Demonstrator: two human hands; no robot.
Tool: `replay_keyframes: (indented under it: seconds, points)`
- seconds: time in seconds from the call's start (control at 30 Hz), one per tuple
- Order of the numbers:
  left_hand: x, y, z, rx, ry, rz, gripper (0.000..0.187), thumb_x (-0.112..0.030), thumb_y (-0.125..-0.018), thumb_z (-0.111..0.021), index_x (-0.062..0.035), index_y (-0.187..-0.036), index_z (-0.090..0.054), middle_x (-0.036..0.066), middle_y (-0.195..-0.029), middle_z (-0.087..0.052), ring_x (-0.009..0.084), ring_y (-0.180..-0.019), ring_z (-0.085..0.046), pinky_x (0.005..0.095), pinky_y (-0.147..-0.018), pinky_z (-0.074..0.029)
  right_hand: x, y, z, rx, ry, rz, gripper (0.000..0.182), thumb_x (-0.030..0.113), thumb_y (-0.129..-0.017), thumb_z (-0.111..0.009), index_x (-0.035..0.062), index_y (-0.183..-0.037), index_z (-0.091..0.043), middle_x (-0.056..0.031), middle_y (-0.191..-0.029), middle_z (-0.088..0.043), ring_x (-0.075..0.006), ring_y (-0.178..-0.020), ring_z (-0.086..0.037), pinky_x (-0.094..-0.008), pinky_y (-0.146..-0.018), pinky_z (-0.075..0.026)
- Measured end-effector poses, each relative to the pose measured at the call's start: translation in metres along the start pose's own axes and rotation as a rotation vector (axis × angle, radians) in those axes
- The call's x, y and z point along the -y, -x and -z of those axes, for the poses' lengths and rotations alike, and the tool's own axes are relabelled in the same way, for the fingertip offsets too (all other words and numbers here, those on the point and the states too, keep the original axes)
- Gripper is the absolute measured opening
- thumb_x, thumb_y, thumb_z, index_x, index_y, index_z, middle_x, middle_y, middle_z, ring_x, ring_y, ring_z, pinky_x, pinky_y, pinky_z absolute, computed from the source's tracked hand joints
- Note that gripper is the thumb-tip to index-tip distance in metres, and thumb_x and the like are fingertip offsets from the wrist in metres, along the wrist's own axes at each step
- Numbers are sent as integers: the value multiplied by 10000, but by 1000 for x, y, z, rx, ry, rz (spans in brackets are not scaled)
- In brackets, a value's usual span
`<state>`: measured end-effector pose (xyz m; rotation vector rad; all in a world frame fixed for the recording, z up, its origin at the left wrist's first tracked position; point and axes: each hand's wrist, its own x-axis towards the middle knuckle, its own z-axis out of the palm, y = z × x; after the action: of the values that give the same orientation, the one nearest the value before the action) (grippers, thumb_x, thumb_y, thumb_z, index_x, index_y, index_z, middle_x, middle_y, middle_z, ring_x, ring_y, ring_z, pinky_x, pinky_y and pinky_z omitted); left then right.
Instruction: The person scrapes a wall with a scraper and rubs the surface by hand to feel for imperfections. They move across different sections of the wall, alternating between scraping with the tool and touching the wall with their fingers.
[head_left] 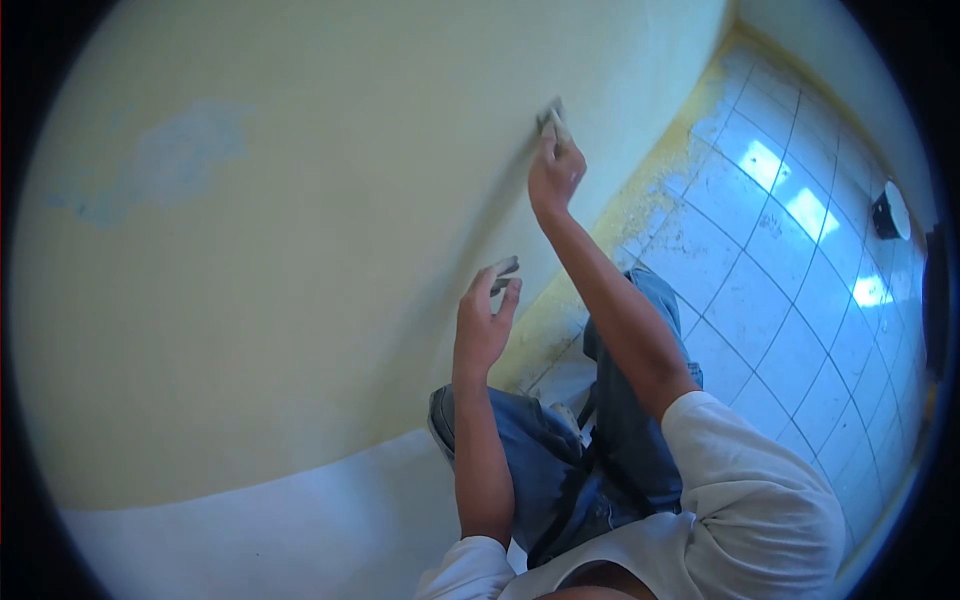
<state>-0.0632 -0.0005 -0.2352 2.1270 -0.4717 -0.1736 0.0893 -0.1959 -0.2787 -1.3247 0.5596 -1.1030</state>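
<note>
My right hand (558, 180) is raised up against the pale yellow wall (330, 230), its fingers closed on a small flat grey piece (545, 118) at the wall surface. Lower and to the left, my left hand (484, 325) is curled in front of the wall. Its thumb and fingers are bent around a small dark grey piece (505, 268), whose kind I cannot tell. Both forearms reach up from the white short sleeves, above my bent knees in blue jeans (530, 430).
A whitish patch (190, 150) marks the wall at left, and a white band (270, 530) runs below the yellow. Yellow dust (650, 195) lies along the wall's foot on the white tiled floor (770, 290). A black container with a white top (890, 212) stands at far right.
</note>
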Motion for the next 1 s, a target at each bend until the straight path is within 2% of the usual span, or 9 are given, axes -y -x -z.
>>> replay_keyframes:
  seconds: [0.13,0.33,0.47,0.57,0.67,0.77,0.83,0.9,1.0]
  points:
    - [2,-4,-5,31,-12,32,347,-215,-1117,-644,-22,-1403,-682,140,-1389,-751,276,-1211,-747,409,-1089,-542,25,6,-9,21,-132,82,478,214,-1146,-491,-26,-1548,-586,-211,-1624,-575,-371,-1559,-485,-429,-1293,-354]
    - [-2,0,-5,86,-53,49,347,-212,-1119,-628,-15,-1400,-678,166,-1390,-736,316,-1254,-717,424,-1107,-534,0,19,-13,149,-2,157,612,245,-1171,-407,39,-1734,-279,-193,-1830,-200,-431,-1685,-157,-479,-1369,-155]
    - [3,5,-1,87,-90,75,345,-209,-1120,-619,-17,-1400,-673,171,-1400,-727,336,-1264,-709,433,-1100,-542,-8,16,-18,107,-153,-122,746,346,-1185,-404,-54,-1737,-102,-272,-1828,-89,-442,-1697,-61,-500,-1379,-87]
    - [7,6,0,69,-91,65,347,-209,-1122,-618,-17,-1407,-670,164,-1400,-727,316,-1255,-715,426,-1089,-545,-19,14,-27,115,34,-106,829,370,-1168,-447,-94,-1723,-43,-327,-1812,-56,-469,-1693,-13,-514,-1378,-44]
    - [2,2,-1,-9,-47,112,346,-208,-1125,-616,-10,-1403,-671,161,-1389,-730,292,-1237,-720,413,-1080,-542,13,34,-31,249,180,253,837,379,-1158,-458,-119,-1711,-77,-351,-1801,-60,-497,-1684,-27,-535,-1375,-39]
    - [5,-3,-3,-101,7,77,338,-197,-1127,-613,-1,-1396,-671,158,-1374,-733,275,-1203,-730,401,-1074,-538,26,31,-14,370,128,435,871,418,-1138,-487,-124,-1707,-113,-362,-1795,-75,-521,-1673,-56,-578,-1366,-42]
    - [6,-5,-7,-112,4,87,329,-191,-1127,-611,0,-1387,-675,154,-1373,-734,272,-1180,-735,399,-1074,-536,-35,24,-24,327,95,152,886,446,-1132,-495,-126,-1704,-133,-365,-1792,-83,-534,-1666,-72,-585,-1363,-49]
    - [8,-6,-11,-106,-24,80,320,-183,-1127,-609,-1,-1380,-680,150,-1371,-736,266,-1163,-738,397,-1073,-536,-37,9,-3,329,-74,-452,928,498,-1123,-502,-145,-1691,-148,-385,-1779,-102,-546,-1661,-68,-577,-1364,-57]
    - [8,-10,-15,-75,-77,74,312,-173,-1126,-605,-6,-1376,-686,146,-1367,-739,255,-1157,-736,394,-1069,-539,-36,28,-36,114,338,-113,937,510,-1125,-495,-159,-1683,-149,-406,-1769,-93,-541,-1664,-49,-563,-1369,-51]
